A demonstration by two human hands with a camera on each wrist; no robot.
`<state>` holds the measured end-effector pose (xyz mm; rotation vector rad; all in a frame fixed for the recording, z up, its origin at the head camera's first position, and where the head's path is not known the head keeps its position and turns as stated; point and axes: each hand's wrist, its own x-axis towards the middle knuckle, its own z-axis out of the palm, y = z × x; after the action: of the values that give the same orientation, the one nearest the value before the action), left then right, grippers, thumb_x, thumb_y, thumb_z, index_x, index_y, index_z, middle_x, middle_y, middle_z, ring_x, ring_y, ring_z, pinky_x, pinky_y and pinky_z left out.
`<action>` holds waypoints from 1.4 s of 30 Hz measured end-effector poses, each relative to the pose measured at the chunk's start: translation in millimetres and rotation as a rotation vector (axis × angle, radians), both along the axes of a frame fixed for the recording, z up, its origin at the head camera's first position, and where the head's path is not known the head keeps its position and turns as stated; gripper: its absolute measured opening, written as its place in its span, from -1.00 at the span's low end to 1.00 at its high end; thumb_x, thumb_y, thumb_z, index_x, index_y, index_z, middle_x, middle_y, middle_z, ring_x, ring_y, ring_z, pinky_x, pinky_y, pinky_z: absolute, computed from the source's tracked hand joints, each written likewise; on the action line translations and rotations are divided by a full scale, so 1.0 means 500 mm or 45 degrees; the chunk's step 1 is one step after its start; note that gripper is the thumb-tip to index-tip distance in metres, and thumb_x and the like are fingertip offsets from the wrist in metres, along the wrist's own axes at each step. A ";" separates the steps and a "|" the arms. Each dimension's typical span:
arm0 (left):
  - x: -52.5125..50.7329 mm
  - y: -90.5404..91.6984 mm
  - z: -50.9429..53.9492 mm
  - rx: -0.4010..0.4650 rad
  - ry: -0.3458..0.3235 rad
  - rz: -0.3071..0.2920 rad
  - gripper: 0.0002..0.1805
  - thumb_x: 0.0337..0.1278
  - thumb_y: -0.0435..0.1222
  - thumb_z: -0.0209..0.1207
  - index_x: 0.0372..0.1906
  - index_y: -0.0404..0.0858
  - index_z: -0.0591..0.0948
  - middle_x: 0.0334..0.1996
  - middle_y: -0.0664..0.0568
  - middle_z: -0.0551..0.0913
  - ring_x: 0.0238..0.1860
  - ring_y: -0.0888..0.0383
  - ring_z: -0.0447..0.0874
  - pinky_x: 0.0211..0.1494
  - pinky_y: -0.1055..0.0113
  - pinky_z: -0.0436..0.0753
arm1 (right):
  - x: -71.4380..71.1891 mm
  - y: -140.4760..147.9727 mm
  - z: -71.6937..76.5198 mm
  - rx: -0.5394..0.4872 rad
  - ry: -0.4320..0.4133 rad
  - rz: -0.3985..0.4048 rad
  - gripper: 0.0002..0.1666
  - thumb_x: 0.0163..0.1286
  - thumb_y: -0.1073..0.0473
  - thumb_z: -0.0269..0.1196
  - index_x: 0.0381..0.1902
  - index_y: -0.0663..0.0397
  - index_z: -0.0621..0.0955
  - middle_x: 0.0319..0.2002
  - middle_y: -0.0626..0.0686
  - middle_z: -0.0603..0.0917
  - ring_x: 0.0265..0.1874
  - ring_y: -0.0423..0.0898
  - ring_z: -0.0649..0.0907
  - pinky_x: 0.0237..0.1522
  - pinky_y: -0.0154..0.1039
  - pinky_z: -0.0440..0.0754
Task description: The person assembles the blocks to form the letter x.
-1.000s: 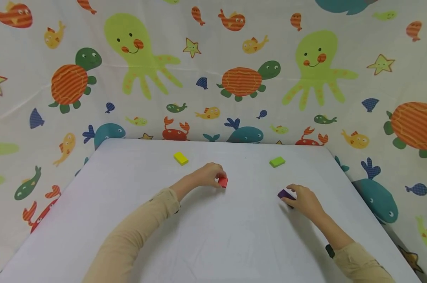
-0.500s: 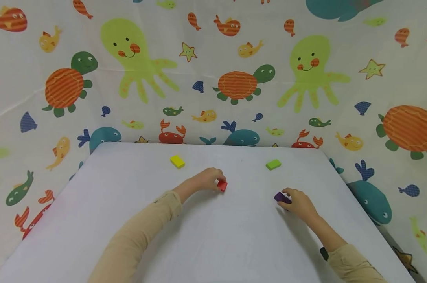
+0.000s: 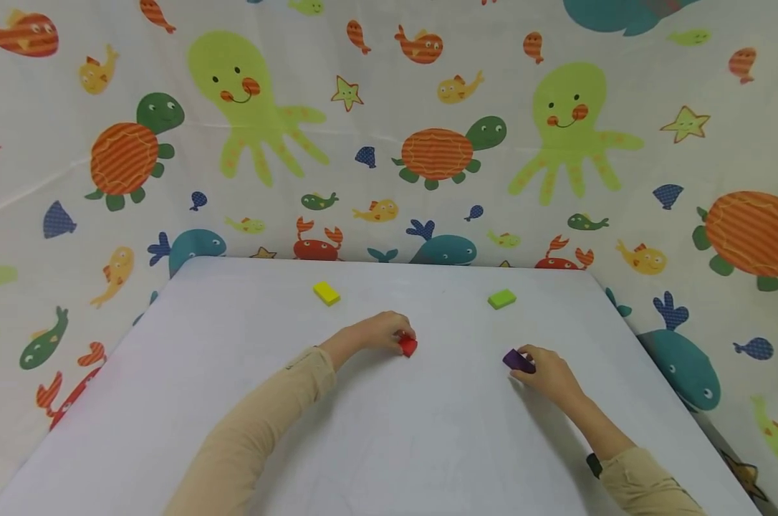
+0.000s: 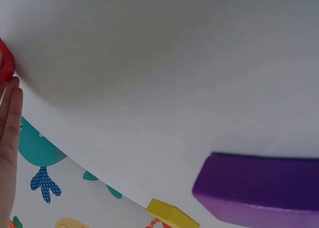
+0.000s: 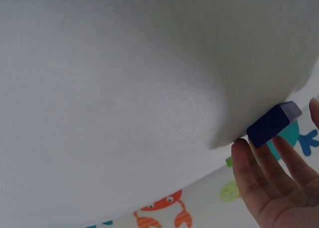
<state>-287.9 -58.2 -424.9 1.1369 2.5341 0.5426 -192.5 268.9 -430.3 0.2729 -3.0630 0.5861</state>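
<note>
My left hand (image 3: 377, 332) pinches a small red block (image 3: 408, 346) at its fingertips, a little past the middle of the white table. At the left wrist view's edge, only part of the red block (image 4: 6, 68) and straight fingers show. To the right, my right hand (image 3: 552, 373) holds a dark purple block (image 3: 518, 360) between thumb and fingers, tilted. The right wrist view shows this purple block (image 5: 271, 124) against the fingertips, close over the tabletop. A second purple block-like shape (image 4: 264, 188) looms near the left wrist camera; the head view does not show it.
A yellow block (image 3: 327, 293) lies toward the table's far left. Farther right, a light green block (image 3: 501, 299) lies near the back edge. The white table (image 3: 376, 444) meets a sea-animal printed cloth (image 3: 363, 115) behind and at both sides.
The red block has turned in my left hand and come slightly nearer to me. In my right hand the purple block has turned a little. The head view has shifted slightly.
</note>
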 end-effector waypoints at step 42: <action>-0.022 0.001 -0.008 0.093 -0.268 0.265 -0.65 -0.09 -0.36 0.39 -0.08 -0.16 0.71 -0.20 0.03 0.66 -0.15 0.20 0.53 -0.09 0.44 0.58 | -0.019 -0.004 0.010 0.134 0.036 0.031 -0.67 0.10 0.23 0.37 -0.32 0.45 0.60 -0.40 0.28 0.68 -0.50 -0.02 0.60 -0.42 -0.07 0.60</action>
<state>-299.0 -57.7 -429.2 0.7949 2.4785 0.7692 -202.3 267.0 -425.1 0.3170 -3.0718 0.4190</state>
